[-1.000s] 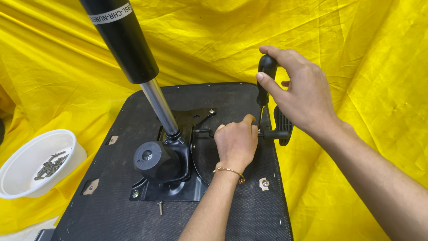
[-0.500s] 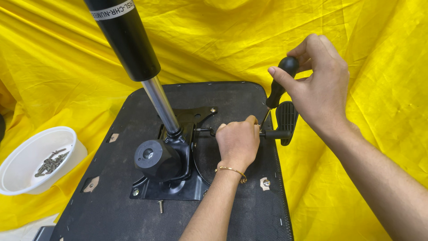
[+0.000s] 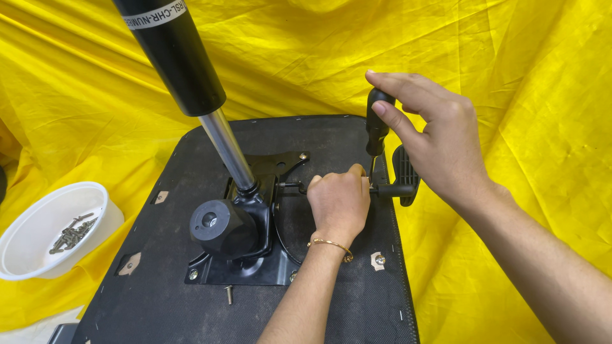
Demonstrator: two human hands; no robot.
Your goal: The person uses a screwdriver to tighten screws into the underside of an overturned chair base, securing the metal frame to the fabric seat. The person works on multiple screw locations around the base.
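Nearest, a loose screw (image 3: 228, 294) lies on the upturned black seat base (image 3: 159, 280) just in front of the metal mounting plate (image 3: 255, 271). To the left, a white bowl (image 3: 38, 267) of screws sits on the yellow cloth (image 3: 523, 76). At the plate's right edge the left hand (image 3: 338, 202) is curled closed, pinching and steadying the tip region of the screwdriver (image 3: 376, 130); the screw there is hidden. Beyond it the right hand (image 3: 440, 143) wraps loosely over the black handle, fingers only partly closed. Good practice here seems to be keeping the shaft upright, pressing straight down, and turning slowly while the lower hand holds the tip seated. Farther left, the gas cylinder (image 3: 175, 57) rises from the mechanism.
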